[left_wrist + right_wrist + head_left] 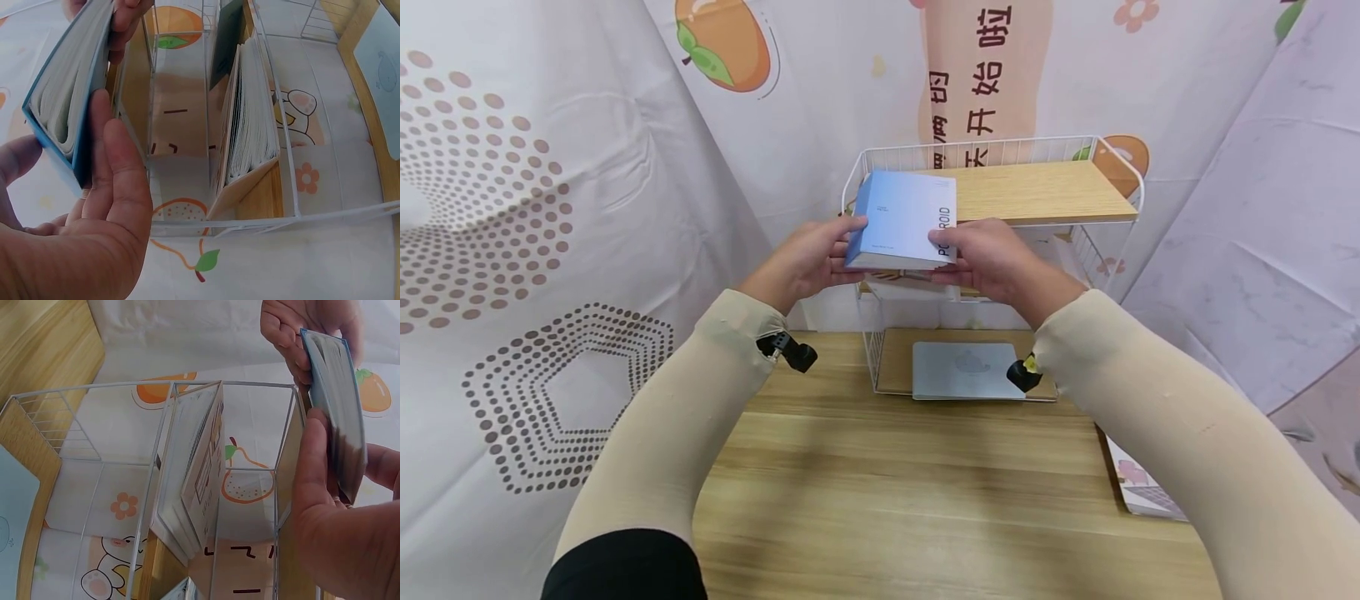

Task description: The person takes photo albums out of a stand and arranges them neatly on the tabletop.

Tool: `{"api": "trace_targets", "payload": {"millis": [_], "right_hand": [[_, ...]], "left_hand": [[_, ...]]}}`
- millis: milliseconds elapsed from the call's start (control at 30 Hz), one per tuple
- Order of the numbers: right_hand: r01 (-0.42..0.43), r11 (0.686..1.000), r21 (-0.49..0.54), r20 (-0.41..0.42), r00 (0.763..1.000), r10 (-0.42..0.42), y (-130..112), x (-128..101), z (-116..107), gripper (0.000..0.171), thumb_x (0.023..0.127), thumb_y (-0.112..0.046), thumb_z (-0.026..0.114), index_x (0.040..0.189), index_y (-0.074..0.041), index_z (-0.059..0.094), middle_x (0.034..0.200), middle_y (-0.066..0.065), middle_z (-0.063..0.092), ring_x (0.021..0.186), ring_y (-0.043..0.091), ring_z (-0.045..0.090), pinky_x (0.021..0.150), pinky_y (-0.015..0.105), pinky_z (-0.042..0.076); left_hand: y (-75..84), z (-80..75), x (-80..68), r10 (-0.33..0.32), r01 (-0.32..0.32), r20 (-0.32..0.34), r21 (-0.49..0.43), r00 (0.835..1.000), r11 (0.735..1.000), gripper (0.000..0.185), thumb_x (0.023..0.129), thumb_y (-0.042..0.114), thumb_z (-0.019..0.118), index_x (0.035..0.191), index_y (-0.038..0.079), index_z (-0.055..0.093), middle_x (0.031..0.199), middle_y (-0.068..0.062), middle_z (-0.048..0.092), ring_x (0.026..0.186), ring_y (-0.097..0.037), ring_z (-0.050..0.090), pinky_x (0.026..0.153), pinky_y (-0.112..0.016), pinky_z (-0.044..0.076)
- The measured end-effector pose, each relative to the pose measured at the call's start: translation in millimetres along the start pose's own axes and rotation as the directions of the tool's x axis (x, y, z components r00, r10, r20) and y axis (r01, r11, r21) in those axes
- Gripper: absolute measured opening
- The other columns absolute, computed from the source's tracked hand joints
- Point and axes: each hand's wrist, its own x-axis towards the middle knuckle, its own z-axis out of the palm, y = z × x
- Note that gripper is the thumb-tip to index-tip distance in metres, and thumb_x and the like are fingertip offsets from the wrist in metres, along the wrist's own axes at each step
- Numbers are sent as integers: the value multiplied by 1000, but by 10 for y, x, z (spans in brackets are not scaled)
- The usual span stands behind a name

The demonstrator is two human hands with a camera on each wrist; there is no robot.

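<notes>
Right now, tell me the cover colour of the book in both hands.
Light blue book, fading paler toward the right; head view shows it best.

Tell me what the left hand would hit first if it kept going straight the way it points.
Probably the white wire shelf: the left hand, gripping the blue book, points toward its left end, though depth is unclear.

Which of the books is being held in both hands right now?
The blue-covered book, gripped by the left hand and right hand; the others lie on the rack's shelves.
</notes>
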Motion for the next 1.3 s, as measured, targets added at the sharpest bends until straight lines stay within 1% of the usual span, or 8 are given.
{"api": "trace_targets", "payload": {"millis": [100, 333, 533, 667, 800, 933, 1067, 1300], "right_hand": [[6, 1000, -3, 0, 1000, -6, -2, -12, -4, 46, 104, -25, 64, 144, -5, 54, 139, 11, 59, 115, 26, 70, 92, 36, 61], [55, 998, -25, 30, 998, -54, 13, -77, -45, 44, 106, -21, 61, 145, -1, 53, 142, 12, 58, 118, 26, 69, 97, 40, 60], [73, 996, -60, 31, 997, -71, 45, -164, -117, 44, 106, -22, 61, 143, 0, 54, 140, 13, 60, 114, 24, 71, 95, 39, 61], [87, 992, -96, 33, 996, -84, 86, -261, -154, 44, 106, -24, 61, 142, 1, 55, 140, 13, 61, 111, 24, 72, 92, 37, 61], [93, 990, -107, 40, 995, -89, 133, -368, -143, 46, 105, -24, 63, 142, 2, 54, 140, 14, 61, 111, 25, 72, 93, 38, 61], [100, 988, -114, 43, 994, -96, 179, -436, -125, 45, 105, -23, 62, 140, 5, 54, 139, 16, 61, 111, 26, 72, 94, 40, 61], [107, 988, -112, 36, 994, -104, 218, -474, -136, 42, 106, -21, 62, 137, 7, 56, 138, 17, 62, 110, 25, 72, 95, 42, 60], [93, 984, -151, 30, 996, -90, 288, -585, -203, 46, 104, -24, 65, 138, 6, 57, 138, 19, 61, 107, 24, 74, 91, 38, 62]], "left_hand": [[-4, -1, -16, 16, -16, 5, 6, 1000, 1000, 65, 98, 41, 71, 149, 9, 45, 132, -16, 68, 106, -29, 75, 99, -47, 59], [-34, 14, -58, 57, -57, 25, 13, 998, 998, 66, 96, 39, 74, 146, 5, 48, 129, -19, 70, 103, -29, 77, 101, -51, 57], [-56, 81, -127, 85, -86, 62, 20, 995, 996, 62, 96, 37, 75, 142, 1, 52, 125, -19, 72, 102, -29, 77, 102, -53, 55], [-83, 125, -177, 89, -93, 85, 52, 992, 994, 57, 97, 39, 73, 135, 0, 59, 122, -17, 74, 101, -28, 78, 101, -51, 57], [-130, 150, -249, 87, -94, 87, 79, 992, 992, 52, 97, 39, 73, 129, -1, 64, 118, -15, 76, 97, -26, 78, 97, -48, 59], [-179, 164, -326, 88, -96, 84, 94, 993, 991, 51, 98, 38, 73, 129, -2, 65, 118, -15, 76, 94, -24, 79, 92, -44, 62], [-211, 190, -381, 94, -103, 84, 104, 992, 989, 52, 97, 38, 74, 129, -3, 65, 119, -15, 76, 95, -24, 79, 93, -45, 61], [-274, 276, -439, 99, -110, 104, 107, 990, 988, 52, 97, 36, 74, 127, -5, 65, 124, -17, 73, 101, -28, 77, 94, -48, 61]]}}
